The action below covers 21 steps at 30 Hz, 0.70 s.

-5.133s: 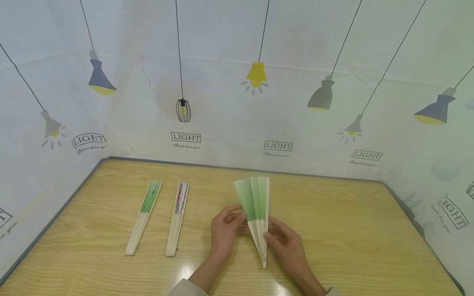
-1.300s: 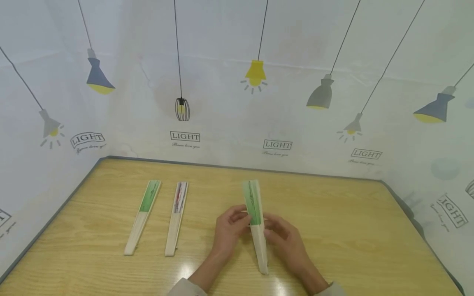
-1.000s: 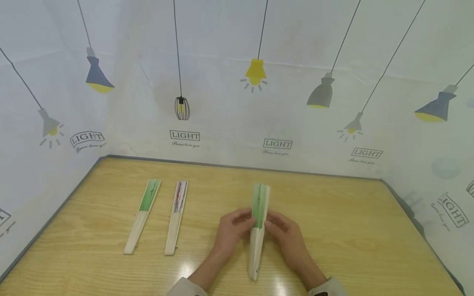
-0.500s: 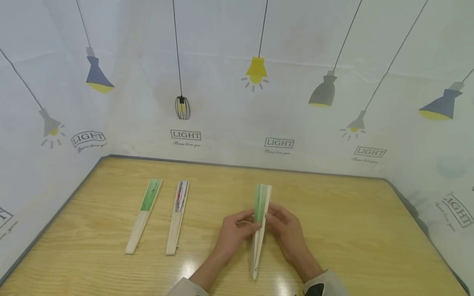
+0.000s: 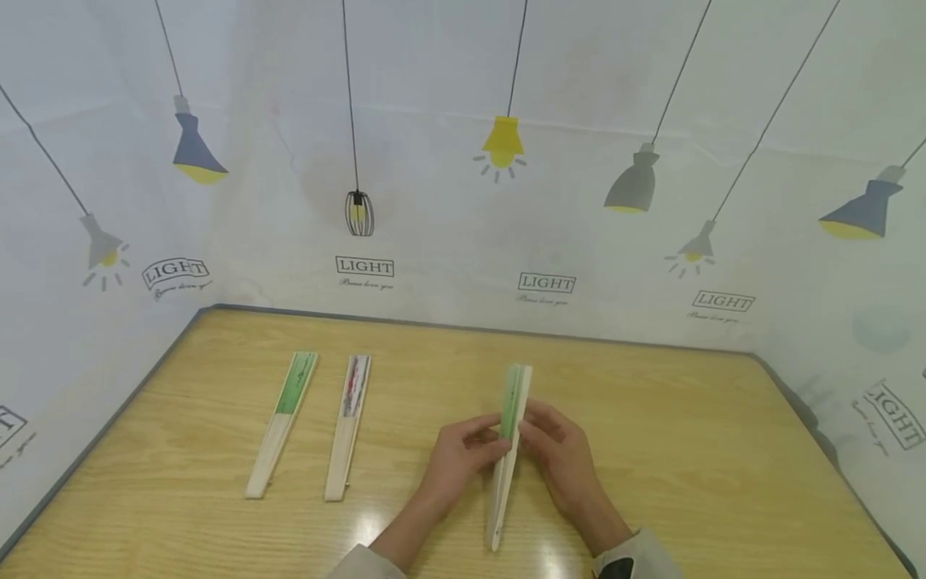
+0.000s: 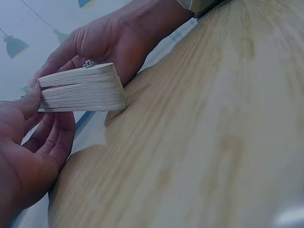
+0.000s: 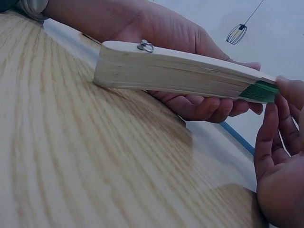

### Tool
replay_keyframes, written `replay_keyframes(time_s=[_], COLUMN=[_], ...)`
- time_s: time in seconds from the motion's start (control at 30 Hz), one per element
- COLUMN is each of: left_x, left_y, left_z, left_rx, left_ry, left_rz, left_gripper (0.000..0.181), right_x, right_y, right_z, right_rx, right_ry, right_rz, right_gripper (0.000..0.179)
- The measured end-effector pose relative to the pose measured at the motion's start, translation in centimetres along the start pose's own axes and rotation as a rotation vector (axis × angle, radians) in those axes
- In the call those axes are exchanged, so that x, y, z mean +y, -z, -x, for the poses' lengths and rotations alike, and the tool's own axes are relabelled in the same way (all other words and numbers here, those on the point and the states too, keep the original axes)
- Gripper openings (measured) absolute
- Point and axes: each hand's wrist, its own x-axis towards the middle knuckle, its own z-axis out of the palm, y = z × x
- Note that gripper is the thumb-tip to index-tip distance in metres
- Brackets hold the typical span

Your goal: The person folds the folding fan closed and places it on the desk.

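A folding fan (image 5: 501, 498) with pale wooden ribs and a green leaf is held between both hands, its ribs nearly closed together. My left hand (image 5: 457, 460) pinches it from the left, thumb on the near face. From the right, my right hand (image 5: 567, 457) pinches its edge with thumb and fingers. The fan's pivot end points towards me; a small metal ring (image 7: 145, 46) shows there in the right wrist view. The stacked ribs (image 6: 83, 95) show a narrow gap in the left wrist view.
Two folded fans lie on the wooden table (image 5: 687, 450) at the left: one with a green leaf (image 5: 280, 426), one with a white, red and dark leaf (image 5: 348, 430). A white lamp-printed cloth (image 5: 434, 161) surrounds the table's back and sides.
The fan was partly spread about five seconds ago; its ribs have since come together. It has turned in the hands, its pivot end shifting left. Both hands keep hold; the two lying fans stay put.
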Motion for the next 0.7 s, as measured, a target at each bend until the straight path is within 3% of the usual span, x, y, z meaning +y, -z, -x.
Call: replay_keyframes(time_s=[0.17, 0.33, 0.5, 0.57, 0.7], left_x=[-2.0, -2.3, -1.9, -1.6, -0.8], left_y=[0.2, 0.3, 1.1, 1.6, 2.8], left_z=[-0.8, -0.8, -0.8, -0.9, -1.2], left_rx=[0.015, 0.038, 0.066, 0.101, 0.196], left_ry=[0.016, 0.02, -0.003, -0.021, -0.047], left_rz=[0.026, 0.027, -0.056, -0.107, -0.228], left_gripper=[0.038, 0.035, 0.034, 0.034, 0.033], right_x=[0.0, 0.0, 0.4, 0.7, 1.2], right_y=[-0.1, -0.4, -1.1, -1.7, -3.6], right_z=[0.1, 0.3, 0.3, 0.2, -0.2], right_rx=[0.013, 0.088, 0.082, 0.059, 0.015], right_ry=[0.057, 0.133, 0.21, 0.249, 0.288], right_rz=[0.048, 0.112, 0.236, 0.284, 0.279], right_gripper=[0.044, 0.046, 0.042, 0.041, 0.042])
